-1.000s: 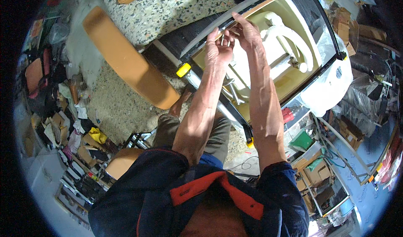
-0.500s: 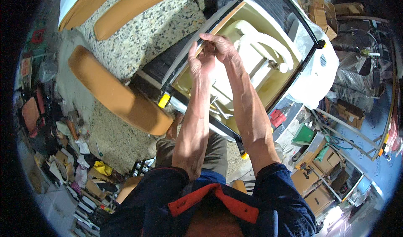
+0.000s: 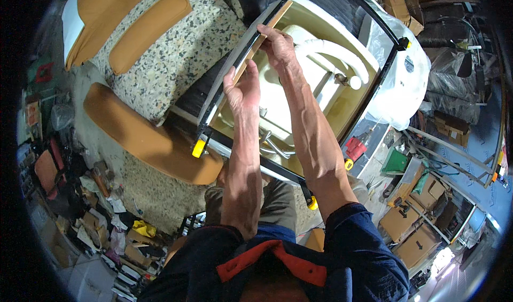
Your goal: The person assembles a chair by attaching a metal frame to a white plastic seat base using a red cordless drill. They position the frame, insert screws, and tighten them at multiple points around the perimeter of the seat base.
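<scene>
A thin wooden strip point(image 3: 278, 16) runs along the left inner side of a black rectangular frame point(image 3: 368, 100). My right hand point(image 3: 280, 51) pinches the strip around its middle, thumb and fingers bent over it. Lower down, my left hand point(image 3: 244, 91) has its thumb on one side and its fingers on the other, closed about the strip's lower part. Inside the frame lies a cream, tub-like shell point(image 3: 350, 43) with a curved white tube point(image 3: 342, 53) and bent metal pipes point(image 3: 275, 147). Yellow-and-black pieces point(image 3: 199, 148) sit at the frame's corners.
Brown padded cushions point(image 3: 144, 131) lie to the left, beside a speckled slab point(image 3: 160, 51). Clear plastic wrap point(image 3: 398, 88) spreads over the right side. Cardboard boxes point(image 3: 419, 246) stand lower right. Mixed scraps point(image 3: 115, 222) cover the floor at lower left. A red object point(image 3: 355, 148) rests beside the frame.
My hands, close together before, are now apart along the strip. The left has moved down and left, the right slightly up and left. The whole view has shifted a little.
</scene>
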